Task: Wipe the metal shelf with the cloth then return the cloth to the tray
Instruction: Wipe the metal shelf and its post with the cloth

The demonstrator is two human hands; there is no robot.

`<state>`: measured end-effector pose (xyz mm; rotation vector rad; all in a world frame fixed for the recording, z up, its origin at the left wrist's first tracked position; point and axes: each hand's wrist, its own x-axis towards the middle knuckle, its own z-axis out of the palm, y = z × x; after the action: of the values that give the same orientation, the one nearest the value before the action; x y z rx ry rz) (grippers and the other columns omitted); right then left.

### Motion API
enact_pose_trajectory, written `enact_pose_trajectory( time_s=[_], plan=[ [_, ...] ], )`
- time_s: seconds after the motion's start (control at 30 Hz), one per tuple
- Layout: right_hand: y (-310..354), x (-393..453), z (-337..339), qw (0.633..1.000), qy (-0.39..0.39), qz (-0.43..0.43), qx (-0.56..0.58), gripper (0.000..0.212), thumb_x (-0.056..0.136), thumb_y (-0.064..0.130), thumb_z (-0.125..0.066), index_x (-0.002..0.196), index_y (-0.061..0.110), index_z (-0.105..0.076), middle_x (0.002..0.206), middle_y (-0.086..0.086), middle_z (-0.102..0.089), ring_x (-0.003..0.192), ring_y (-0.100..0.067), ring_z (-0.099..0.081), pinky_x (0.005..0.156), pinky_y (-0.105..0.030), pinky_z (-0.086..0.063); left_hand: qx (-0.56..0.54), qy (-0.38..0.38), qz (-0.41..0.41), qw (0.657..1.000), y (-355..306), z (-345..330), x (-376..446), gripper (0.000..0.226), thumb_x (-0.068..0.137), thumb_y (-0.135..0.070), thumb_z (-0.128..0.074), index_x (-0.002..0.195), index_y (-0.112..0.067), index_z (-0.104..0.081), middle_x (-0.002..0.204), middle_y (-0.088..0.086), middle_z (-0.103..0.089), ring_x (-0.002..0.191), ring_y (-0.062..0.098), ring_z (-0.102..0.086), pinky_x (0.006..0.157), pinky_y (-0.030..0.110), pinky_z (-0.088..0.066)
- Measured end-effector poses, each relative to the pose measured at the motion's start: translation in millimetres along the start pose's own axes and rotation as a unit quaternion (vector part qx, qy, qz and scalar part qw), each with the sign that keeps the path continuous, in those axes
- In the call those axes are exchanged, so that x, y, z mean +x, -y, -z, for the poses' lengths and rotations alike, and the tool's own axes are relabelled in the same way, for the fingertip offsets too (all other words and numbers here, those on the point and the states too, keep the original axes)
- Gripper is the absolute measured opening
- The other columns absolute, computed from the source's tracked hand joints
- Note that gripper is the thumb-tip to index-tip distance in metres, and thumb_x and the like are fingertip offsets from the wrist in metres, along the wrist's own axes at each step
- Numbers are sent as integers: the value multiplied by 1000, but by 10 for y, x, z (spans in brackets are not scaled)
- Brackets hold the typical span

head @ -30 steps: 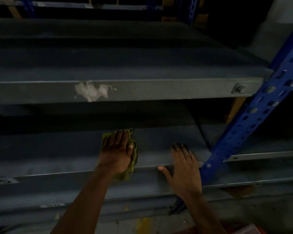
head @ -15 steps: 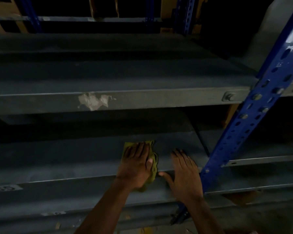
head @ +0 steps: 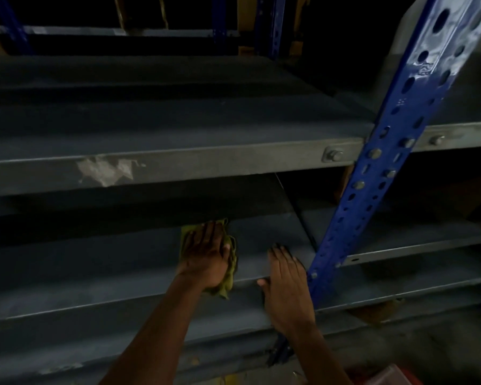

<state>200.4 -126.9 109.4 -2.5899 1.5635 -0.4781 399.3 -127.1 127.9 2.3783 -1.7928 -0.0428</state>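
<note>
A yellow-green cloth (head: 231,269) lies crumpled on the lower grey metal shelf (head: 95,262), near its front edge. My left hand (head: 206,257) presses flat on the cloth, covering most of it; only its right and top edges show. My right hand (head: 286,279) rests flat on the same shelf just to the right, fingers spread, holding nothing, close to the blue upright. A red corner at the bottom right may be the tray (head: 395,375), but too little shows for me to tell.
A blue perforated upright post (head: 383,151) slants down beside my right hand. An upper grey shelf (head: 178,168) with a pale torn-label patch overhangs the lower one. More shelving continues to the right and behind, in dim light.
My left hand has slid the cloth rightward along the lower shelf, toward my right hand. The right hand has stayed planted near the blue post.
</note>
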Motion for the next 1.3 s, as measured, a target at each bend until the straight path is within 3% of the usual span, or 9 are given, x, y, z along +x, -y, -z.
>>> enact_pose_trajectory(
  time_s=[0.2,0.3,0.4,0.5,0.7,0.87,1.07,1.2,1.3],
  plan=[
    [-21,-18,11,999,-18,17,-21,67,93,48,-41,147,12,-25,155,-4,-28,143,-18,-23,117,-38,-20,11,17,-43,999,-307,-35,-81,59,98,-42,-12,150,-16,-6,159,3,-5,144,20,-2,114,37,2],
    [-90,-55,70,998,-50,18,-15,64,91,57,-32,134,14,-50,139,-2,-52,131,-16,-45,109,-35,-34,5,-5,-66,998,-209,-41,-228,68,90,-47,-6,149,-16,-18,156,6,-20,143,23,-15,114,39,-7],
    [-270,-138,71,995,-90,37,-8,41,87,38,-48,112,13,-68,119,-4,-67,113,-19,-61,97,-36,-48,-12,-40,-64,997,-84,-47,-322,66,90,-45,-15,142,-11,-39,146,10,-41,135,28,-35,111,43,-21],
    [-432,-154,15,991,-120,57,3,39,67,9,-79,105,12,-71,112,-6,-70,106,-20,-65,90,-38,-54,-13,-51,-44,998,-48,-50,-296,70,89,-46,-12,142,-8,-37,147,12,-39,136,29,-33,112,44,-20],
    [-418,-91,4,981,-175,65,42,22,79,21,-54,87,17,-74,100,0,-73,96,-15,-68,84,-28,-55,15,6,-15,1000,-155,-45,-63,90,71,-49,20,150,-14,-3,159,3,-3,144,19,0,115,37,2],
    [-388,-50,35,977,-201,60,40,12,74,18,-67,82,16,-75,91,0,-74,87,-15,-70,74,-25,-55,11,-2,-39,999,-382,-135,172,87,75,-49,15,151,-13,-10,158,6,-9,144,23,-5,115,40,-5],
    [-421,-80,38,986,-156,51,36,36,54,9,-89,83,21,-72,93,4,-72,87,-13,-68,69,-27,-59,4,24,-98,995,-843,-142,214,59,99,-41,-16,151,-15,-5,159,4,-4,144,22,-1,115,39,0],
    [-462,-90,21,983,-169,70,35,24,63,9,-82,78,23,-69,83,7,-66,82,-12,-63,62,-26,-56,-36,18,-186,982,-744,-93,26,67,95,-50,-2,150,-15,-17,156,4,-19,142,23,-17,116,40,-10],
    [-473,-124,-23,977,-190,82,54,12,80,22,-59,78,25,-70,80,8,-65,80,-11,-61,67,-24,-54,-61,-9,-195,979,-405,-124,-35,75,93,-56,1,144,-14,-34,148,5,-37,135,26,-35,114,39,-22]
  ],
)
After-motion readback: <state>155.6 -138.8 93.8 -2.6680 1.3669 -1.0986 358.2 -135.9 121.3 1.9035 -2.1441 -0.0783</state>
